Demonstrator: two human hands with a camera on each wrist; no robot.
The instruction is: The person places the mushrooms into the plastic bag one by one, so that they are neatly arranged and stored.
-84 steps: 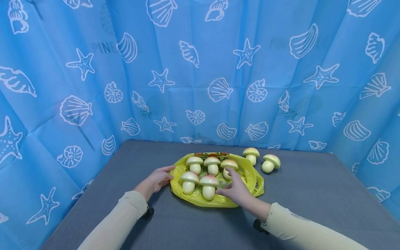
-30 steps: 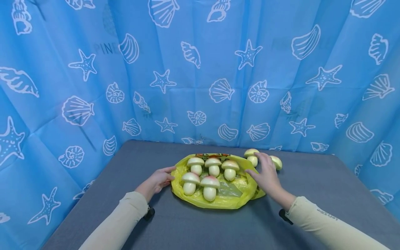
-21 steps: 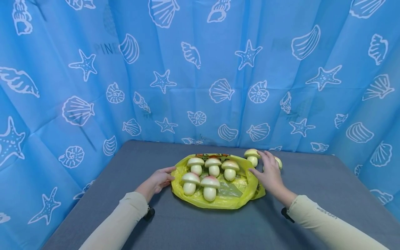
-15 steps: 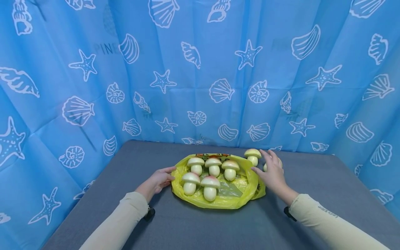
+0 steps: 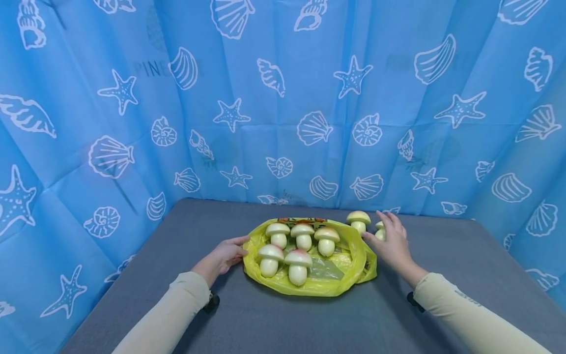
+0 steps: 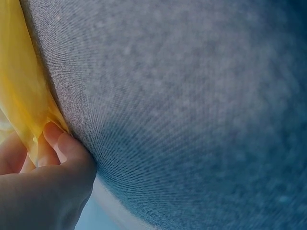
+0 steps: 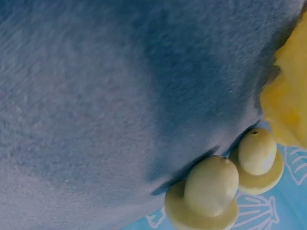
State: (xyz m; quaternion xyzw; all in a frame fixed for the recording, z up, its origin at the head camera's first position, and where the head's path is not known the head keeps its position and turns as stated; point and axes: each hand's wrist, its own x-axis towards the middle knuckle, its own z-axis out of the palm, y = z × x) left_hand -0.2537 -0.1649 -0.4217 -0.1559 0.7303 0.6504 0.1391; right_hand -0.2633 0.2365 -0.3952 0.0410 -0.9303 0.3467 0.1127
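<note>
My left hand (image 5: 225, 255) pinches the left edge of a yellow plastic bag (image 5: 318, 290); the left wrist view shows thumb and fingers on the thin film (image 6: 24, 86). Inside the spread bag stand several toy mushrooms with pale stems and pink-tinged caps, among them a front mushroom (image 5: 298, 274). Beyond the bag's right end my right hand (image 5: 395, 250) hovers with fingers spread, holding nothing visible. It partly covers one loose mushroom (image 5: 380, 233); another loose mushroom (image 5: 358, 219) stands just left of its fingers. Both loose mushrooms, the nearer mushroom (image 7: 211, 187) larger, appear in the right wrist view, without the hand.
A dark grey cloth covers the table (image 5: 283, 324). Behind and beside it hangs a blue curtain (image 5: 274, 142) with white shells and starfish.
My right hand has moved from over the bag's mushrooms out to the right, past the first loose mushroom to the second. My left hand has stayed at the bag's edge.
</note>
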